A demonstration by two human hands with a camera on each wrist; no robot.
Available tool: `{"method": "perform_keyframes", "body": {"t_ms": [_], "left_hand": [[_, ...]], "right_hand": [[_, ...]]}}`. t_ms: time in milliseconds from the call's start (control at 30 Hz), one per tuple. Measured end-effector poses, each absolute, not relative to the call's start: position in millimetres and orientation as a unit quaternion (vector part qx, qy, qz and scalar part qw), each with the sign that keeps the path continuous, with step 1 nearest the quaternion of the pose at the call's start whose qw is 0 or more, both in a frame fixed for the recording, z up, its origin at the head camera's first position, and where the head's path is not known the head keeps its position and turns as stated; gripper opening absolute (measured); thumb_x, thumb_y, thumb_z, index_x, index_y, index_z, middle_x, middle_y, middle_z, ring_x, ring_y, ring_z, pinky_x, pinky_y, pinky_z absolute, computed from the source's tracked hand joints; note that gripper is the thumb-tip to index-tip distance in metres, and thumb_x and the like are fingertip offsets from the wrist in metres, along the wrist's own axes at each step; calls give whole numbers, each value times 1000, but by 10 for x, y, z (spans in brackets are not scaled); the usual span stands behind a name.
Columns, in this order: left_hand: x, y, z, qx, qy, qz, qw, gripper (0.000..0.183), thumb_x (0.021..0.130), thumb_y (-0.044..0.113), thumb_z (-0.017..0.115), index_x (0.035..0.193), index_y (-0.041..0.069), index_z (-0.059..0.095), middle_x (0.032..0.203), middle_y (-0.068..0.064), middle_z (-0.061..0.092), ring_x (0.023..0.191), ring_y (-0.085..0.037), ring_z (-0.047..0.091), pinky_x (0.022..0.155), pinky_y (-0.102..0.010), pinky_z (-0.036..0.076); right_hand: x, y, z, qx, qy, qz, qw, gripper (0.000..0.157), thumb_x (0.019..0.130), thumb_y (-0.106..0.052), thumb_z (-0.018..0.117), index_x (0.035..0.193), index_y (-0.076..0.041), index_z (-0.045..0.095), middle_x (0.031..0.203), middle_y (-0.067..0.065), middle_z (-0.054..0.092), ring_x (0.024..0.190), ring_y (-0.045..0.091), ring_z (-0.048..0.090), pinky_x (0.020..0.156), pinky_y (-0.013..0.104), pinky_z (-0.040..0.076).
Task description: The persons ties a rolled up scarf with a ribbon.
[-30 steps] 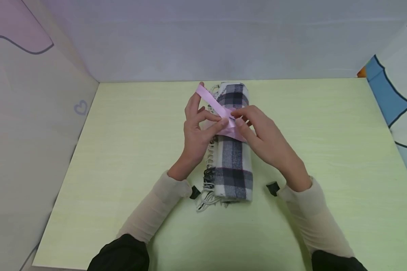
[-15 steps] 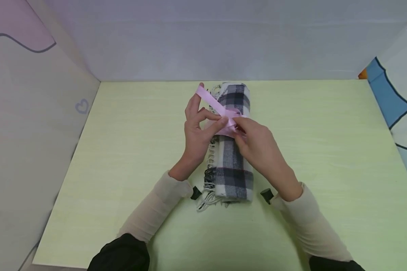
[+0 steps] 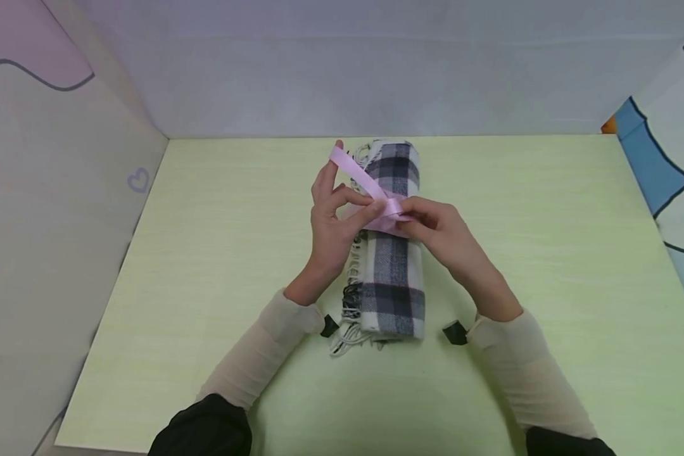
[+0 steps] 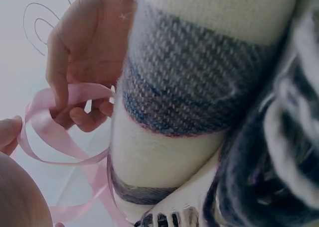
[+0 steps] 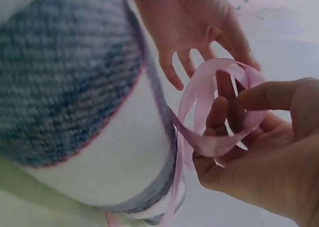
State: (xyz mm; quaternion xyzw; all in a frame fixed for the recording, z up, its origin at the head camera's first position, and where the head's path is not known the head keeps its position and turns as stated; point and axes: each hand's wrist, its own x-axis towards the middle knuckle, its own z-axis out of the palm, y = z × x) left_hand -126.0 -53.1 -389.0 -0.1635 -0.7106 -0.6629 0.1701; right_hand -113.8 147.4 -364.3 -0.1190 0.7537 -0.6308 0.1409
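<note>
A rolled plaid scarf (image 3: 392,272) in white, grey and black lies lengthwise on the table, its fringe (image 3: 352,304) along the left side. Around its middle runs a pink ribbon (image 3: 356,172). My left hand (image 3: 329,228) pinches the ribbon between thumb and forefinger at the scarf's middle; a ribbon length slants up to its raised fingers. From the right, my right hand (image 3: 447,234) grips the ribbon with curled fingers. In the right wrist view, the pink loop (image 5: 214,145) stands off the scarf, with right-hand fingers in and around it. Fingers partly hide the crossing.
The pale yellow-green table (image 3: 216,253) extends on both sides of the scarf. A plain wall (image 3: 376,76) stands along its back edge, with printed panels at left and right. Small dark wrist cameras (image 3: 455,332) sit near the sleeves.
My right hand first reached in to the ribbon by the left fingertips, then drew slightly back to the right, holding ribbon. My left hand stays almost still.
</note>
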Motion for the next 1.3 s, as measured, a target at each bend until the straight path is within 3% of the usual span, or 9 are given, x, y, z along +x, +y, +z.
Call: {"method": "perform_keyframes", "body": {"t_ms": [233,367,500,567,633,733,833,1067,1300], "left_hand": [[-1265,-507,-3916,-162,-724,-649,172,11,89,10,82,86,1,77,173,2,30,157,-14,17,120,-54,29],[-1271,-499,-3940,-161,-735,-635,176,9,88,10,83,87,3,79,172,3,31,157,-14,17,119,-52,28],[-1270,-497,-3958,-165,-739,-628,180,9,88,11,84,87,4,79,172,2,31,157,-15,16,120,-54,27],[-1270,-495,-3962,-165,-739,-628,181,9,88,12,84,87,4,79,172,2,31,156,-15,16,120,-55,27],[-1268,-494,-3963,-164,-739,-627,182,9,88,12,84,87,4,79,172,1,32,156,-15,17,120,-55,27],[-1270,-490,-3962,-163,-741,-625,185,9,87,12,85,87,4,79,172,0,33,155,-15,18,119,-55,28],[-1270,-484,-3960,-163,-742,-622,188,8,87,11,85,86,5,79,171,0,33,154,-16,19,119,-52,29],[-1263,-447,-3983,-162,-739,-629,177,7,87,10,84,86,5,80,171,4,34,154,-15,19,119,-53,29],[-1253,-418,-3984,-166,-737,-631,175,7,86,10,85,86,6,80,170,-1,36,155,-15,18,118,-51,30]], "right_hand": [[-1153,1597,-3704,-129,636,-731,208,25,104,1,53,123,-8,66,101,-8,75,96,12,64,94,24,53],[-1158,1613,-3704,-103,565,-778,255,29,106,-3,48,132,-7,60,110,-3,73,104,14,63,99,27,49],[-1153,1625,-3691,-61,466,-833,293,44,109,-7,45,152,-2,40,133,6,62,123,20,60,106,31,49],[-1147,1640,-3700,-53,411,-859,301,46,109,-4,43,154,-4,36,130,7,61,124,22,58,107,33,48],[-1137,1654,-3718,-56,372,-877,300,43,107,2,39,149,-7,43,123,7,63,120,22,58,105,34,48],[-1128,1661,-3756,-68,358,-887,283,40,103,10,36,129,-12,56,108,4,65,109,20,58,98,33,46],[-1123,1641,-3796,-73,390,-886,239,41,100,14,38,118,-13,64,106,1,69,104,16,60,94,30,47],[-1124,1533,-3860,-43,476,-872,103,29,98,12,59,109,-13,69,101,-2,70,95,12,61,85,23,51],[-1126,1457,-3884,-25,516,-854,60,24,97,6,66,106,-16,70,99,-3,72,96,12,63,87,24,55]]}}
